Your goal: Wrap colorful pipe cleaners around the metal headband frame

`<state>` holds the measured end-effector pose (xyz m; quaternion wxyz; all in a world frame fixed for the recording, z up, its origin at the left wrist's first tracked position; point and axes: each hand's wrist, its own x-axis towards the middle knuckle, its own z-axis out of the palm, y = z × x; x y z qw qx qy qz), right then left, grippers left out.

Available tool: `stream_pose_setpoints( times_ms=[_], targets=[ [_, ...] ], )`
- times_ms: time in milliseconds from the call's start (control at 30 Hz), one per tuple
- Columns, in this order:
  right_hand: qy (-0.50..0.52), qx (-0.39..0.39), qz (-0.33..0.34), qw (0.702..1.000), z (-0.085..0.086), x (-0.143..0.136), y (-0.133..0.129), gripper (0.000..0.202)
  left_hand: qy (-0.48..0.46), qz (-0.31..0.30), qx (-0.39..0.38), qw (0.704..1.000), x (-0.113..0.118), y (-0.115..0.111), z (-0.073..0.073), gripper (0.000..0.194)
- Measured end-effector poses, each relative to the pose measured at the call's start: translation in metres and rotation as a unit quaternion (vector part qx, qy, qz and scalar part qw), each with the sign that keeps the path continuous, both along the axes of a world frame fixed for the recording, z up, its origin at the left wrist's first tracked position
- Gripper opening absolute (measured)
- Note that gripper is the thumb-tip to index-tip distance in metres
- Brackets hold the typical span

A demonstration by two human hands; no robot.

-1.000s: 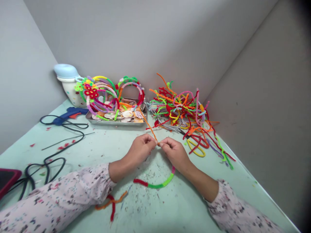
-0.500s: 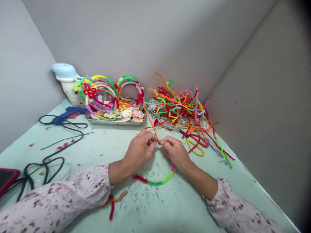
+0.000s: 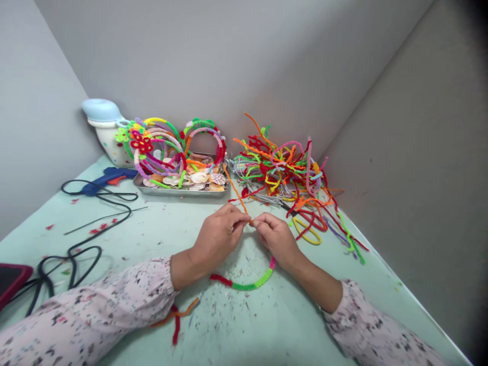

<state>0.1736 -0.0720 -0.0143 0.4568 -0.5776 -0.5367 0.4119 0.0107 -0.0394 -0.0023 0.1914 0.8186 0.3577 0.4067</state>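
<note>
My left hand (image 3: 218, 235) pinches an orange pipe cleaner (image 3: 237, 189), whose long free end sticks up and away over the table. Fingertip to fingertip with it, my right hand (image 3: 280, 245) is closed on a curved headband (image 3: 244, 287) wrapped in red, green and pink pipe cleaner. The band's arc comes out below my right hand and bends round to a red end under my left. Between the fingertips a bit of orange meets the band; the exact contact there is too small to make out. My right palm hides part of the band.
A metal tray (image 3: 179, 192) of shells and finished headbands stands at the back. Right of it lies a tangled heap of pipe cleaners (image 3: 282, 162) with yellow-handled scissors (image 3: 308, 234). A blue glue gun (image 3: 102, 180), black cable (image 3: 91, 249) and white cup (image 3: 110, 142) are left.
Both hands stay together with fingers closed. My fingertips and the orange pipe cleaner have shifted very slightly to the right. The rest of the table looks the same.
</note>
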Motion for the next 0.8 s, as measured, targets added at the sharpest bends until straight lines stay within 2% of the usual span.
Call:
stream_pose_setpoints(
  times_ms=[800],
  targets=[
    [0.002, 0.039, 0.006, 0.999, 0.0028, 0.0019, -0.0044, 0.018, 0.013, -0.005, -0.014, 1.0, 0.002, -0.0074, 0.0084, 0.018]
  ],
)
